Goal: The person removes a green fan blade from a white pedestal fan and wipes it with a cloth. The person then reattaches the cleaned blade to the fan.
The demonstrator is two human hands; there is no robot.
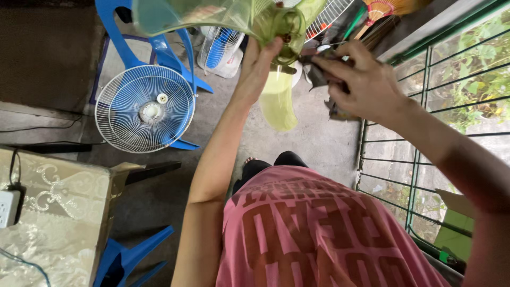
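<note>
You are gripping the translucent green plastic fan blade (255,32) by its hub in your left hand (259,64), holding it raised and steady, while your right hand (361,79) is pinching a dark rag (319,72) against it.

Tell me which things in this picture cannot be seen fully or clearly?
- Green fan blade, head view: its upper part is cut off by the top edge.
- Dark cloth, head view: mostly hidden under the right hand.
- Blade hub: partly covered by the left hand.
- Small blue fan: hidden partly behind the blade.
</note>
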